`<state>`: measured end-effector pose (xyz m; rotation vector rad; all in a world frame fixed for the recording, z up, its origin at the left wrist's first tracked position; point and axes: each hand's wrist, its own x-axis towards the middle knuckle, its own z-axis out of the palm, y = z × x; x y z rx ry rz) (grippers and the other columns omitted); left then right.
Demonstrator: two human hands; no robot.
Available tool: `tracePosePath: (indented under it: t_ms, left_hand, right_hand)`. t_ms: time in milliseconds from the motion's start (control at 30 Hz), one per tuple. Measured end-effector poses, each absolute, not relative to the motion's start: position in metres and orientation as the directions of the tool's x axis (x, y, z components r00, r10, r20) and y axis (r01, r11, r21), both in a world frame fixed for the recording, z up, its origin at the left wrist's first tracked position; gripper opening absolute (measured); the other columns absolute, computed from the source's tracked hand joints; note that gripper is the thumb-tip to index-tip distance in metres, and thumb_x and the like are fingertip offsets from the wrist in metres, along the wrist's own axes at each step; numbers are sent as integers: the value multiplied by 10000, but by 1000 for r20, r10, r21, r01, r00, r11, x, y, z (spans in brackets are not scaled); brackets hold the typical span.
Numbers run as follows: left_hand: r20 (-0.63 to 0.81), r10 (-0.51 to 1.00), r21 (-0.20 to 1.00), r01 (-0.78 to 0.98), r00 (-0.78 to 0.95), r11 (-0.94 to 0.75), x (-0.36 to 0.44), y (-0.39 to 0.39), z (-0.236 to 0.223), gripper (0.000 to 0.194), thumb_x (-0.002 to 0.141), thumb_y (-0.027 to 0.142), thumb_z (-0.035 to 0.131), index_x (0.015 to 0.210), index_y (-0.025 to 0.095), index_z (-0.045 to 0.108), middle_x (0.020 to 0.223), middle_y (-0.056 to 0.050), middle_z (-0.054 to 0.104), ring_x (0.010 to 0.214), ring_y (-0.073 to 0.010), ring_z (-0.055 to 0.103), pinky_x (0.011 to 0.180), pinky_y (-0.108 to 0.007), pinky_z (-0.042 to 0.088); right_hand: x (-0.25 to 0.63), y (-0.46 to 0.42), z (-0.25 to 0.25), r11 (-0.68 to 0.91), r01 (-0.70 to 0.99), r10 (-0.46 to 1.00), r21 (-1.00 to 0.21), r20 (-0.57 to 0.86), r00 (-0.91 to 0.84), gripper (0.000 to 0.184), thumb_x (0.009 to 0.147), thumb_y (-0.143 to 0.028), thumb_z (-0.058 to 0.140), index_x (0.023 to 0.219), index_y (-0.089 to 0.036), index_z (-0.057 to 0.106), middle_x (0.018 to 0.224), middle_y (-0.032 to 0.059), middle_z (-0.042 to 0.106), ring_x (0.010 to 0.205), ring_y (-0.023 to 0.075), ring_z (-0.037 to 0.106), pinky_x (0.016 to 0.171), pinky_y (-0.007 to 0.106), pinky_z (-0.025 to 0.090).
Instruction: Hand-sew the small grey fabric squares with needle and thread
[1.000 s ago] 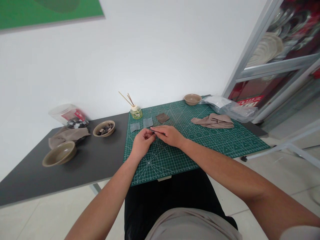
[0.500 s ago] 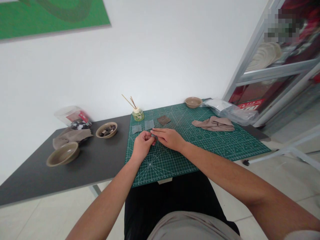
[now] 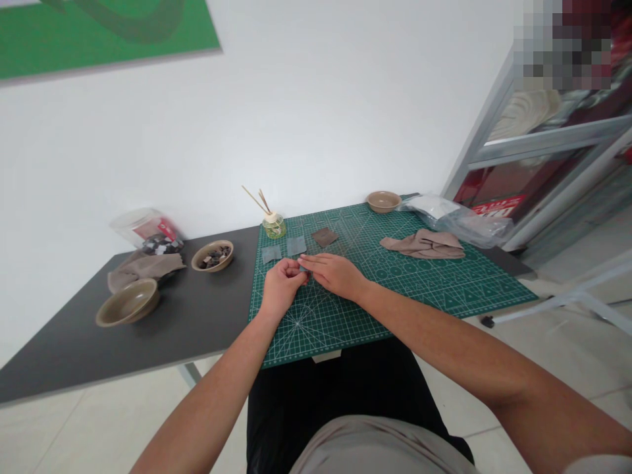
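My left hand [image 3: 279, 289] and my right hand [image 3: 334, 273] meet over the green cutting mat [image 3: 419, 289], fingertips together. Between them they pinch a small grey piece [image 3: 302, 268] that is mostly hidden. Just beyond the hands lie two grey squares [image 3: 284, 250] and a brown square [image 3: 324, 237] flat on the mat. A small glass bottle with sticks [image 3: 273, 224] stands at the mat's far left corner.
On the dark table [image 3: 162, 336] to the left are an empty tan bowl [image 3: 128, 301], a bowl of small dark pieces [image 3: 212, 255], a brownish cloth [image 3: 145, 267] and a clear jar [image 3: 143, 229]. Far right: another bowl [image 3: 384, 201], a cloth [image 3: 424, 243], a plastic bag [image 3: 457, 214].
My hands stay together over the mat; the dark thin thing seen in my right fingers a second ago no longer shows. The view has shifted slightly.
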<state>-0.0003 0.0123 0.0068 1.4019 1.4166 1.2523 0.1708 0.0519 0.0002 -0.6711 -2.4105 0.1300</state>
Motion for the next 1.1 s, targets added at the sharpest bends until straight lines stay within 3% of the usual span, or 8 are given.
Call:
tracePosePath:
  t_ms: [300,500,767,1100]
  left_hand:
    - [128,983,973,207,-130,-99,1,10,10,119,692,219,664,799,173,639,593,13,694,565,-136,647,608,-237,484]
    - [102,991,976,203,-85,-83,-2,12,6,79,672,183,662,747,169,642,618,4,708,594,-141,665,635,-242,496]
    - [99,988,994,62,-115,-93,-2,13,2,201,696,288,724,832,160,650,669,-19,726,598,-147,669,647,-266,528]
    - [95,992,995,43,-85,-92,-2,14,1,177,690,252,716,830,158,663,668,-8,715,615,-142,676,658,-265,546]
  right_hand:
    - [171,51,0,846,452,529,-283,559,-638,437,939,-119,457,1358,-176,569,1370,97,600,1228,192,603,1048,400,497]
    - [168,50,1,886,394,461,-246,568,-681,438,928,-120,479,1355,-160,571,1376,111,594,1252,192,582,1080,407,467]
    - [174,50,2,834,413,552,-366,577,-602,464,929,-111,478,1364,-245,567,1363,57,611,1228,176,600,1047,396,495]
    - [174,51,4,855,369,519,-366,571,-636,425,930,-106,475,1318,-217,608,1357,74,616,1226,185,598,1050,403,489]
